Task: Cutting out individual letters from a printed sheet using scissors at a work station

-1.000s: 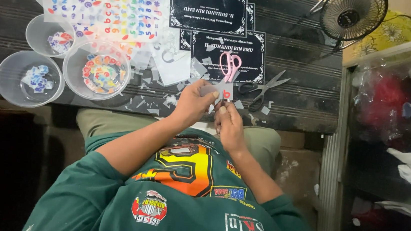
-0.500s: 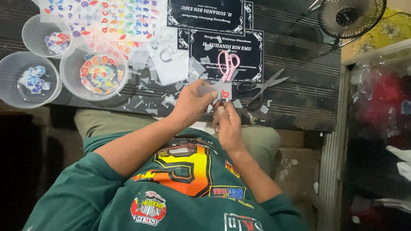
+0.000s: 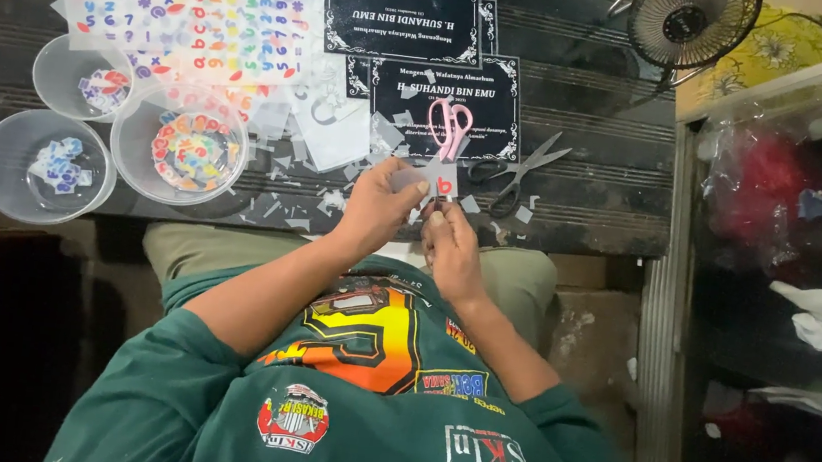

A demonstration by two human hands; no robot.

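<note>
I see a small clear sticker piece (image 3: 441, 181) with a red character on it, held just above the near edge of the dark slatted counter (image 3: 595, 194), in front of my chest. My left hand (image 3: 379, 203) has its grip pinching the left side of the piece between thumb and fingertips, and my right hand (image 3: 450, 245) has its grip pressed to the lower right edge; I judge the two-handed hold keeps the flimsy film flat and steady. The pink-handled scissors (image 3: 449, 129) stand just behind the piece, blades pointing toward it; I cannot tell whether they touch it or which fingers, if any, bear on them. A second pair, dark-handled scissors (image 3: 517, 176), lies flat just to the right on the counter, so I count two pairs. Two black printed plaques (image 3: 403, 4) lie farther back, overlapping. To the left sit three clear round plastic bowls (image 3: 183, 144), each holding cut coloured stickers, probably sorted so the pieces stay apart. Behind them several sheets of coloured letter stickers (image 3: 181, 8) overlap; I cannot count them exactly. Small clear offcuts (image 3: 293, 205) litter the counter. One black fan (image 3: 692, 27) stands at the far right corner.
</note>
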